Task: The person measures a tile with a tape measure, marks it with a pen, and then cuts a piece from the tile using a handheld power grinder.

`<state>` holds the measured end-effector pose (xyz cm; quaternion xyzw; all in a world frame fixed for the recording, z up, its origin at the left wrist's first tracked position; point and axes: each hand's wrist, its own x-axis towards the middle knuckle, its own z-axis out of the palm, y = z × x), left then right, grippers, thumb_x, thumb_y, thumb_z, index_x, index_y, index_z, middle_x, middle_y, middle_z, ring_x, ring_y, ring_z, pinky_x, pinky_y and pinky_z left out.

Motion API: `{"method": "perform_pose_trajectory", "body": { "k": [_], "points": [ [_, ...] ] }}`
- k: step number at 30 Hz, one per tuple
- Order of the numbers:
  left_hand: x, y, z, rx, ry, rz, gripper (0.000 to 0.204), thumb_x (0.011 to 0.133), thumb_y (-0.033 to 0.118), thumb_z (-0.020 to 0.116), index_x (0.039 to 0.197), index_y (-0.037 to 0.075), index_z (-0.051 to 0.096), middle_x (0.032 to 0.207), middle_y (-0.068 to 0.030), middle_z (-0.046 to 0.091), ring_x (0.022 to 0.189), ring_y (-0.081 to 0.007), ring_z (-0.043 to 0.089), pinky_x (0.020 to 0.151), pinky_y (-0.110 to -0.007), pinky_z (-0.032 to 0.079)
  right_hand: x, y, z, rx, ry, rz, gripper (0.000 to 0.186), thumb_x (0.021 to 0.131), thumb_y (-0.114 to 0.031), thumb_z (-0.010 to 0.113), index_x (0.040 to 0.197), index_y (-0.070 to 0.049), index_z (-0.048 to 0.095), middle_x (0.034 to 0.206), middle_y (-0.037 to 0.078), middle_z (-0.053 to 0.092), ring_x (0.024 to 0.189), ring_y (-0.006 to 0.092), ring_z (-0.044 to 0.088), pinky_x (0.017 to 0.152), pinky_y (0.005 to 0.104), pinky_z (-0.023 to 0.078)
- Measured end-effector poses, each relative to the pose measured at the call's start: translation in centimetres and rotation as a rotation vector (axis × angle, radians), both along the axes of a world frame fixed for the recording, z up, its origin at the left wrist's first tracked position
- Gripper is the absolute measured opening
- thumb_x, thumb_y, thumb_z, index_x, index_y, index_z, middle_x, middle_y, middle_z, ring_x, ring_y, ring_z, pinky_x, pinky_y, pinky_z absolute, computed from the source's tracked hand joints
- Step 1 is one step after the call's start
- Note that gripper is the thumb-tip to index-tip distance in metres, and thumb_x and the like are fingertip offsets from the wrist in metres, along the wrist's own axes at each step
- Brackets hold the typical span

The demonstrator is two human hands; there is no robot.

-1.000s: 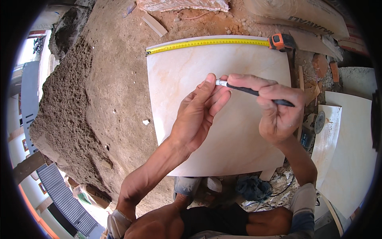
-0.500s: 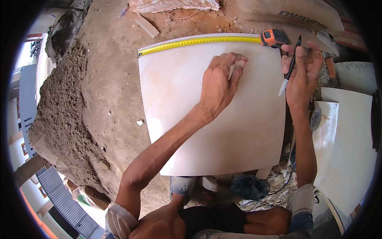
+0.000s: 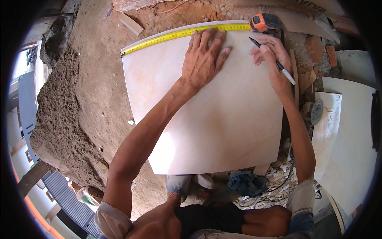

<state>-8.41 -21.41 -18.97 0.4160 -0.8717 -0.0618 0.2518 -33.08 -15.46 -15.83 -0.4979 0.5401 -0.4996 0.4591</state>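
Note:
My left hand lies palm down on a pale marbled tile, fingertips on the extended yellow measuring tape along its far edge. The tape's orange-and-black case sits at the tile's far right corner. My right hand hovers near that corner, holding a black-and-white marker with its dark tip toward the upper left, just below the tape case.
More tiles lie at right, beside a grey metal disc, brick pieces and wood strips. A dark cloth and cables lie below the tile. Rough sand is at left, a loose strip above.
Both hands held the marker; then my left released it and moved up onto the tape. My right hand turned the marker and moved toward the tile's far corner.

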Motion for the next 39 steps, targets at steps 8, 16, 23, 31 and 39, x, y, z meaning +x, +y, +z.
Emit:
{"method": "perform_pose_trajectory", "body": {
  "k": [8,16,23,31,39],
  "points": [
    [-0.2,-0.2,-0.2,0.021,-0.031,0.008,0.053,0.112,0.045,0.061,0.152,0.010,0.062,0.145,-0.0196,0.059,0.134,-0.0408,0.058,0.126,-0.055,0.040,1.9,-3.7,-3.3,-0.066,0.159,-0.055,0.023,0.105,-0.010,0.076,0.124,0.002,0.072,0.108,0.009,0.083,0.089,0.0078,0.071,0.083,0.0264,0.059],
    [-0.1,-0.5,-0.6,0.054,-0.026,0.017,0.047,0.111,0.044,0.063,0.147,0.013,0.067,0.144,-0.0157,0.059,0.133,-0.0353,0.059,0.125,-0.055,0.043,1.7,-5.2,-3.8,-0.120,0.218,0.023,0.023,0.110,-0.014,0.072,0.130,-0.004,0.073,0.117,0.006,0.084,0.081,0.0019,0.064,0.064,0.0192,0.048],
    [0.0,-0.7,0.7,0.136,-0.033,0.004,0.057,0.110,0.038,0.065,0.158,0.008,0.057,0.155,-0.0228,0.052,0.140,-0.0460,0.052,0.112,-0.053,0.055,2.7,-6.4,-5.0,-0.169,0.259,-0.009,0.015,0.112,-0.017,0.071,0.112,-0.002,0.074,0.099,0.004,0.082,0.073,0.0016,0.060,0.062,0.0196,0.046],
    [0.1,-0.9,1.3,0.169,-0.048,0.003,0.052,0.111,0.037,0.063,0.153,0.006,0.061,0.149,-0.0221,0.054,0.135,-0.0443,0.054,0.105,-0.050,0.060,2.8,-6.5,-4.7,-0.090,0.222,-0.072,0.021,0.113,-0.019,0.067,0.097,-0.004,0.068,0.084,0.002,0.075,0.065,0.0029,0.058,0.059,0.0215,0.047],
    [-0.1,-0.8,1.4,0.141,-0.046,-0.002,0.049,0.109,0.033,0.067,0.150,0.005,0.064,0.148,-0.0215,0.054,0.133,-0.0436,0.056,0.103,-0.049,0.062,3.5,-6.7,-3.0,0.033,0.200,-0.086,0.020,0.111,-0.012,0.063,0.092,-0.005,0.063,0.075,0.001,0.069,0.060,0.0039,0.058,0.055,0.0215,0.048]
  ]
}}
